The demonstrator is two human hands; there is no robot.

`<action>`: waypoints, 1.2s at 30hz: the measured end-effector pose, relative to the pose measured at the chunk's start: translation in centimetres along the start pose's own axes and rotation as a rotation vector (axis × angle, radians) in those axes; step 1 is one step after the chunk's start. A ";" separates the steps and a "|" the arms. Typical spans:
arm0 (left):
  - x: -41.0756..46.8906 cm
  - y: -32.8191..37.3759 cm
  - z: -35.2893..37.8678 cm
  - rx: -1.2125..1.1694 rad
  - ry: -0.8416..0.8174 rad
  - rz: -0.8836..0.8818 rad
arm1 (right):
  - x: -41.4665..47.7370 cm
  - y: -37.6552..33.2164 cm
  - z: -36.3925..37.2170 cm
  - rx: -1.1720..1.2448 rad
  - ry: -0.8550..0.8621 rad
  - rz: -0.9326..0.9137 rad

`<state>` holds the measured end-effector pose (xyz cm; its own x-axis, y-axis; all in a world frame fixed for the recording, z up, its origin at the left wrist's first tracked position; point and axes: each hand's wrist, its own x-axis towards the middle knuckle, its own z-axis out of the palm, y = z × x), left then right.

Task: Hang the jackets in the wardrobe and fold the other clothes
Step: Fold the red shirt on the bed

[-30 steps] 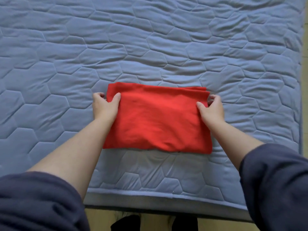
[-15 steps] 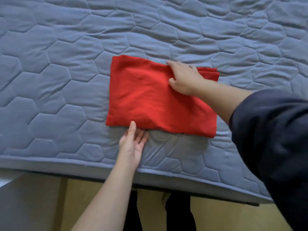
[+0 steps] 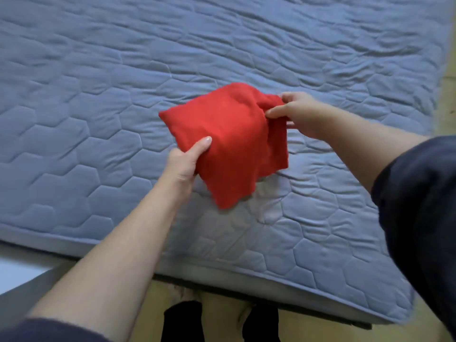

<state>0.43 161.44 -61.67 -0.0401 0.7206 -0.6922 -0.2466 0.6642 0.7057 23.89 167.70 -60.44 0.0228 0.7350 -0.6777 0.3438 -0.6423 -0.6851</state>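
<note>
A folded red garment is lifted off the blue quilted mattress, hanging slightly crumpled between both hands. My left hand grips its near left edge, thumb on top and fingers hidden underneath. My right hand pinches the far right edge, with its thumb over the cloth. The garment's lower corner droops toward the mattress.
The mattress's front edge runs across the bottom, with a yellowish floor and my dark-socked feet below it. A pale surface shows at the lower left. A strip of floor lies along the right side.
The red garment lay flat on the mattress with my hands on and beside it. Now both hands hold it and it is raised off the bed.
</note>
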 end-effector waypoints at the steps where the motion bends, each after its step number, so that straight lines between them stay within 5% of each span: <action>1: 0.3 2.8 0.3 0.096 -0.042 0.068 | -1.0 -1.4 -1.1 0.018 0.007 -0.019; 7: 0.4 10.2 2.2 0.423 -0.086 0.251 | -5.9 -2.4 -3.6 0.204 0.072 -0.177; 11: 2.0 3.6 -0.7 0.558 -0.072 0.202 | -6.1 5.8 -0.9 0.101 0.112 -0.164; 18: 0.6 -11.8 -8.0 0.813 -0.067 -0.088 | -8.8 21.7 8.1 -0.002 -0.006 0.162; 24: -0.2 -9.3 -8.2 0.904 -0.178 -0.084 | -9.7 20.3 7.2 -0.128 -0.135 0.203; 29: 1.3 -7.9 -4.8 0.779 -0.059 -0.073 | -7.9 16.7 6.3 0.264 -0.128 0.241; 36: 4.6 -8.5 -2.3 0.706 0.187 0.417 | -3.0 16.4 8.3 0.327 0.390 -0.008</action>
<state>0.16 158.68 -71.20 -0.1689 0.9310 -0.3235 0.4849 0.3643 0.7951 21.68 153.15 -71.81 0.3914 0.7265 -0.5648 0.0347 -0.6250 -0.7798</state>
